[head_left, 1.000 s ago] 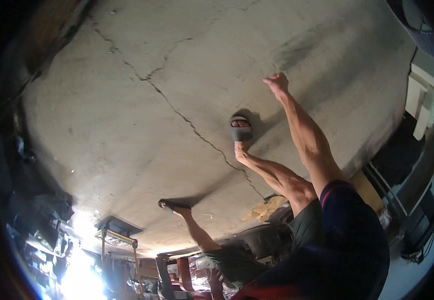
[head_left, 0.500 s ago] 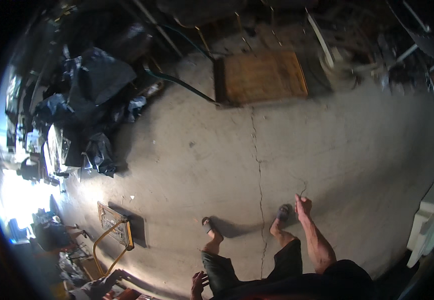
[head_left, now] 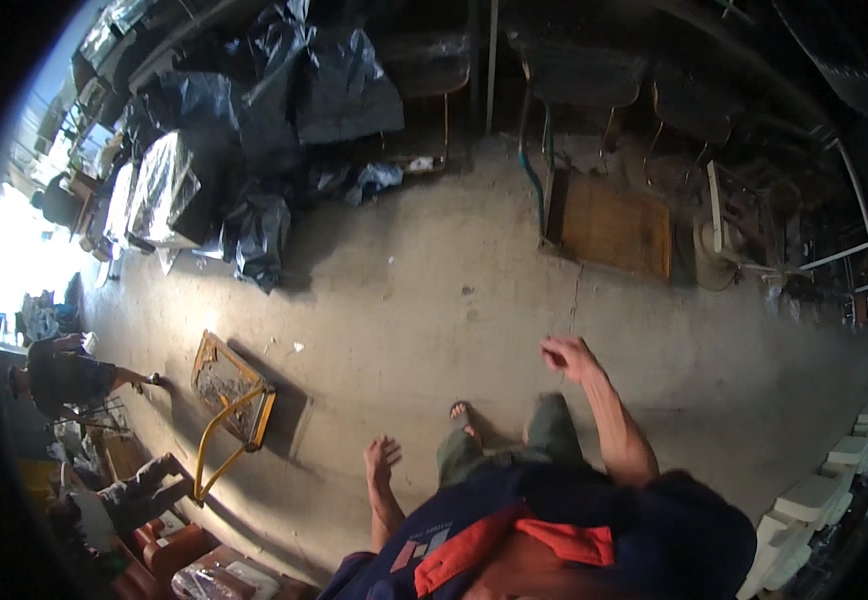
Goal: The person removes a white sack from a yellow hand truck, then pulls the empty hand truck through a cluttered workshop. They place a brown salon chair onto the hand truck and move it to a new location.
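My left hand (head_left: 382,457) hangs over the bare concrete floor, fingers apart, holding nothing. My right hand (head_left: 569,358) is stretched out ahead of my body, its fingers curled together. Whether something thin is pinched in it, I cannot make out. Beyond that hand lies a wooden platform cart (head_left: 609,228) with a green tube handle. On the left stands a smaller platform cart (head_left: 230,385) with a worn deck and a yellow tube handle, out of reach of my left hand.
Black plastic sheeting (head_left: 349,90) covers stacked goods at the far left. A person (head_left: 69,375) stands at the left, and another person (head_left: 119,500) is lower down. White plastic pieces (head_left: 809,500) line the right side. A metal frame (head_left: 844,235) stands at the far right.
My view has swung, bringing more of the left side into sight. Both forearms show more, my left hand is higher in view, and my feet are placed differently.
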Demonstrator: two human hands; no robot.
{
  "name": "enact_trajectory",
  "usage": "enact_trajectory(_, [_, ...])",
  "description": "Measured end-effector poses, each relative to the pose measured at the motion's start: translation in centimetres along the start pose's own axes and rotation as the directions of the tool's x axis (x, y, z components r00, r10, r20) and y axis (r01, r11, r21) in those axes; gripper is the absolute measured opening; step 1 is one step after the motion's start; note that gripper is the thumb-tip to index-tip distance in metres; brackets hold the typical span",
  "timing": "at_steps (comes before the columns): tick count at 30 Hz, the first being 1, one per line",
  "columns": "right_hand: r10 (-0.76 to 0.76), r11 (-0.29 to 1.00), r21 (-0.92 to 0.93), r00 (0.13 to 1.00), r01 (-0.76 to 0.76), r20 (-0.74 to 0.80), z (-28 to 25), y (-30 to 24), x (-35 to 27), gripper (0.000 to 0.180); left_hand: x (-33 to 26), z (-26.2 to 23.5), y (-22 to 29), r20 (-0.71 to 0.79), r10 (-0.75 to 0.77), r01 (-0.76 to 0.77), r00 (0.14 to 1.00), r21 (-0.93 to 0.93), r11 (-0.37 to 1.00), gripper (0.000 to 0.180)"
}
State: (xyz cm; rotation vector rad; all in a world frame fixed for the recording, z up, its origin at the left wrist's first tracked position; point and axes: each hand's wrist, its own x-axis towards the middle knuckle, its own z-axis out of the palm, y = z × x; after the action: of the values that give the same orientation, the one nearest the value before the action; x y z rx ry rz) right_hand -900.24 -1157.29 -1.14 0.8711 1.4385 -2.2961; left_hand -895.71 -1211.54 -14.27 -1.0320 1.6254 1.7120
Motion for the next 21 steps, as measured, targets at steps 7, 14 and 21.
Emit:
enact_trajectory(7, [0.154,0.988,0.009,0.986,-0.154,0.062,8.7,-3.5,19.9,0.011,0.6,0.0,9.3,-0.262,0.035,-0.097,0.964,-0.227,0.969,0.046])
enact_trajectory(14, [-0.049,0.988,-0.153,0.965,0.009,-0.259,11.2,-20.2,46.0,0.01,-3.9,-0.3,9.6,-0.408,-0.251,0.047,0.878,-0.449,0.893,0.045])
enact_trajectory(21, [-0.422,0.824,-0.492,0.883,0.28,-0.205,28.0,-29.0,54.7,0.046,-8.0,-8.2,10.3,-0.656,-0.31,-0.251,0.688,-0.617,0.746,0.041])
